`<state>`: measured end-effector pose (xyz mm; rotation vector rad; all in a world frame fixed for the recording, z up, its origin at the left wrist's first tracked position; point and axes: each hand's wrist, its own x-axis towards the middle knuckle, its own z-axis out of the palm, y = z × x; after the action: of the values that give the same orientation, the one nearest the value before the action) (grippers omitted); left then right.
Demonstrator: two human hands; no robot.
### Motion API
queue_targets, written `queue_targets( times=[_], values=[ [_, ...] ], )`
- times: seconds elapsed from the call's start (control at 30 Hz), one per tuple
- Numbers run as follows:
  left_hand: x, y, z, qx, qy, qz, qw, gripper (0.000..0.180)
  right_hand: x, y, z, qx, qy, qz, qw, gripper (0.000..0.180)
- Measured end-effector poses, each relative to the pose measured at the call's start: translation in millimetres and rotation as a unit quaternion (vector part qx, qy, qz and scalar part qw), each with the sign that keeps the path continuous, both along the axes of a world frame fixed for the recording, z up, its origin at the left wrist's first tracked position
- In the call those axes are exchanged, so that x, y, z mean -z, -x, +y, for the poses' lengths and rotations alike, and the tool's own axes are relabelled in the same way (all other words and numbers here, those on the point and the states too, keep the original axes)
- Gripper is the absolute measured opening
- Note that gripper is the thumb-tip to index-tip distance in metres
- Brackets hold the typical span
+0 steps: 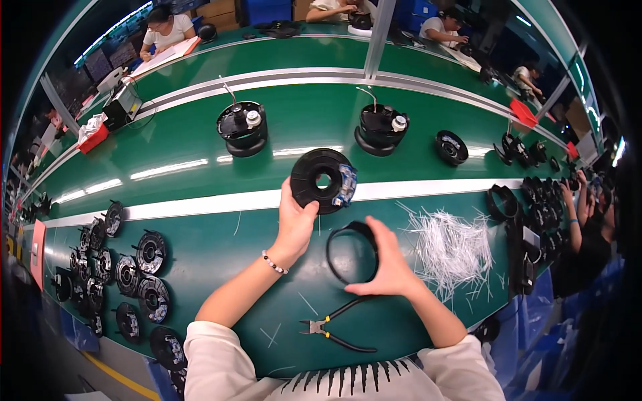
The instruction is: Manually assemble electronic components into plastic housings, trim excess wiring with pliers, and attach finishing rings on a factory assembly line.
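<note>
In my left hand (296,226) is a round black plastic disc (309,175) with a hole through its middle. A blue circuit board (346,185) is fixed along the disc's right side. My thumb presses on its lower edge, while the other fingers are mostly hidden behind it. Just to the right and nearer, my right hand (390,267) grips a thin black ring (364,230) between thumb and fingers. Ring and disc are apart. Below them, side cutters (319,327) with black handles lie on the green table with their jaws parted.
A pile of thin white strips (455,250) lies right. Several black discs with boards (152,252) stand left. Beyond the white strip (200,204) are two black round units (242,127) and a black bowl-shaped part (451,147). Co-workers sit beyond and at the right.
</note>
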<state>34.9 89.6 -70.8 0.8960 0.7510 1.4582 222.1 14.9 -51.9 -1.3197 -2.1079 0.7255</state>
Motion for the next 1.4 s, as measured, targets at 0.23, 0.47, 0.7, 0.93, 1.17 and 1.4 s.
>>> queue_targets(
  times=[0.23,0.47,0.7,0.93,1.17,1.4],
  values=[
    [12,-21,-25,0.018,-0.015,-0.012,1.0,0.068,0,7,22,0.148,0.021,0.364,0.92,0.11],
    [5,-4,-21,0.434,0.107,-0.23,0.865,0.073,0,12,23,0.099,-0.023,0.243,0.965,0.117],
    [5,-6,-12,0.311,0.231,-0.234,0.892,0.056,-13,22,16,0.029,-0.025,0.123,0.992,0.119],
    [-1,-6,-15,0.315,0.211,-0.256,0.889,0.051,-19,17,21,-0.031,-0.091,0.07,0.993,0.117],
    [1,-9,-14,0.298,0.249,-0.251,0.887,0.048,-20,8,26,-0.089,-0.116,0.087,0.985,0.114],
    [-9,-11,-20,0.329,0.208,-0.259,0.884,0.076,-23,21,21,-0.018,-0.11,0.002,0.994,0.116]
  ],
)
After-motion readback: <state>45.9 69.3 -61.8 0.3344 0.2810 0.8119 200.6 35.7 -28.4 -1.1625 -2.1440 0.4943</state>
